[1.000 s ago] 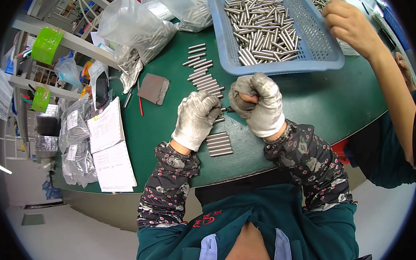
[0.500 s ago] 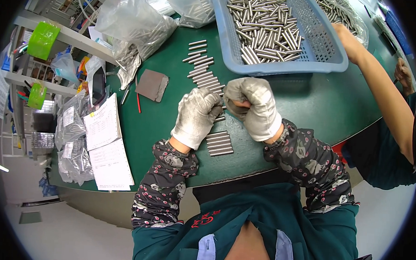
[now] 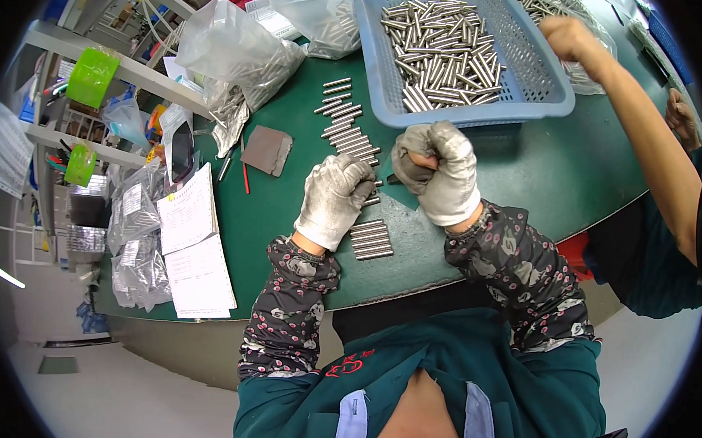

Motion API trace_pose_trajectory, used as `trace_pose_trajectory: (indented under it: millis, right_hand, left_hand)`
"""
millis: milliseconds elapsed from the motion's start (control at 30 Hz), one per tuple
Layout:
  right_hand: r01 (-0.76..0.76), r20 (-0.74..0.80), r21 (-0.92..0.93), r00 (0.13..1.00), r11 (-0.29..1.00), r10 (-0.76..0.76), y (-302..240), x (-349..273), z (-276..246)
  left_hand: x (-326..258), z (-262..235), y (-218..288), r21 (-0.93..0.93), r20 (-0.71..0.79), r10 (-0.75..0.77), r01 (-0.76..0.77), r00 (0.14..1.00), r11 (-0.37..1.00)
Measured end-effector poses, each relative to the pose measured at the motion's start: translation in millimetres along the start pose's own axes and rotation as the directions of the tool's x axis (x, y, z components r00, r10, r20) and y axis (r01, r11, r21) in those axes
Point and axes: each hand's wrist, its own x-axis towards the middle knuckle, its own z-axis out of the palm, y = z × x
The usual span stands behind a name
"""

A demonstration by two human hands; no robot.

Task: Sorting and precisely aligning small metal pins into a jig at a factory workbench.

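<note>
Half a second of feed had brought one small change: the right hand (image 3: 443,172) had drawn slightly clear of the left hand (image 3: 335,199), opening a narrow gap between them. A small dark piece (image 3: 393,178) showed again at the right hand's fingertips; in the picture just before, I hadn't been able to make it out. That hand was curled tight, its bare thumb pressed against the folded fingers, and it seemed to have the piece pinched there, though the glove hid most of it.

The left hand had kept its place, closed over the lower part of a staggered column of steel rods (image 3: 353,138) on the green desk (image 3: 524,191). A couple of rod ends poked out past its fingers, but whether it gripped one I couldn't tell. Nearer the body, a neat group of rods (image 3: 372,240) lay side by side. I saw no shift in either set, so I judged the work was at the same spot in the column, with only the right hand moving in and out.

Beyond, the blue basket (image 3: 481,117) held a loose heap of rods (image 3: 448,59). A co-worker's hand (image 3: 571,47) had come back into sight by its right rim.
</note>
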Motion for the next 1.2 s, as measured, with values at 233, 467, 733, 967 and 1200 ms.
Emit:
trace_pose_trajectory:
  millis: [233,467,733,967,1200]
  right_hand:
    - [-0.001,-0.016,0.007,1.000,1.000,0.001,1.8,0.3,0.4]
    - [0.012,-0.022,0.072,1.000,0.997,-0.010,5.6,2.6,-1.7]
    - [0.025,-0.033,0.044,0.999,0.999,-0.024,6.1,2.6,0.5]
    - [0.020,-0.038,0.063,0.999,0.998,-0.018,8.2,3.2,-0.1]
    - [0.039,-0.031,0.074,0.999,0.997,-0.036,8.4,3.3,0.2]
  left_hand:
    - [-3.0,1.1,-3.5,-0.072,-0.005,-0.078,0.077,0.997,0.994]
    - [-2.5,1.5,-5.5,-0.068,0.021,-0.048,0.049,0.999,0.996]
    - [-0.8,1.8,-4.4,-0.018,0.009,-0.062,0.062,0.998,0.998]
    - [-0.6,2.0,-4.0,-0.026,0.000,-0.065,0.065,0.998,0.998]
    - [-1.4,2.1,-4.3,-0.035,-0.004,-0.062,0.062,0.998,0.997]
